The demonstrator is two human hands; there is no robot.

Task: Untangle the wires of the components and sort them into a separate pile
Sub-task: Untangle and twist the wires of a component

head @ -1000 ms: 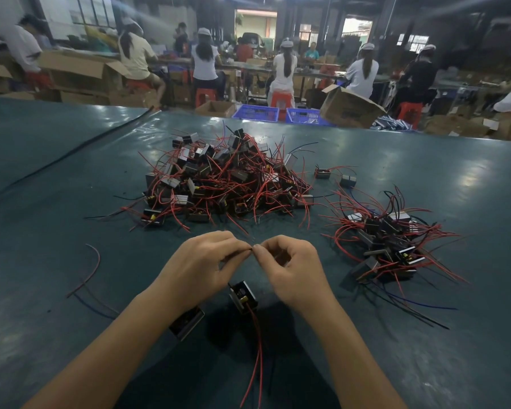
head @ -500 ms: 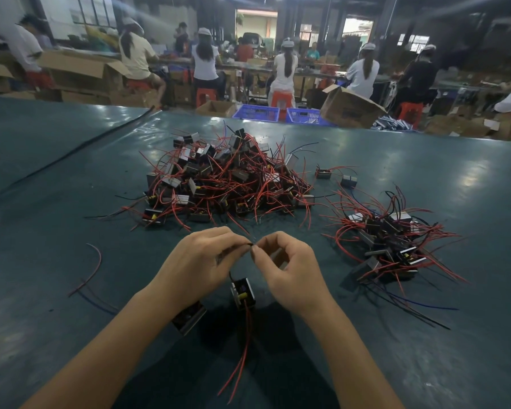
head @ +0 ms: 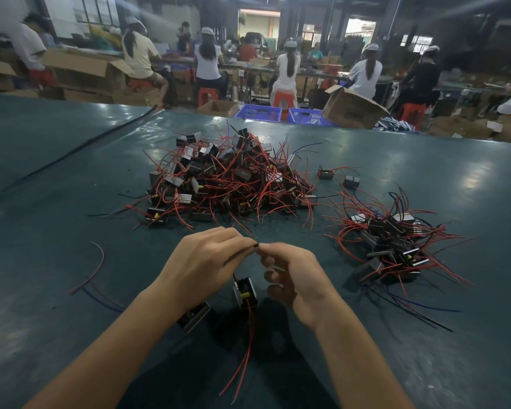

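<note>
Item: one component [head: 245, 292], wires under separation, at 6 o'clock of the table [head: 42, 219].

It hung below your fingertips, its red leads trailing toward you. Your left hand [head: 202, 265] and right hand [head: 292, 274] pinched a dark wire between them; half a second earlier it sat slightly higher, so little progress. Tangled pile [head: 227, 178] at 12 o'clock; sorted pile [head: 393, 243] at 2 o'clock.

Dim factory hall seen beyond dark green tabletop [head: 71, 202]. Workers seated on red stools [head: 281, 100] at benches; cardboard boxes [head: 350, 107], blue crates [head: 257, 111] on floor; bright doorway [head: 258, 22] at rear.
</note>
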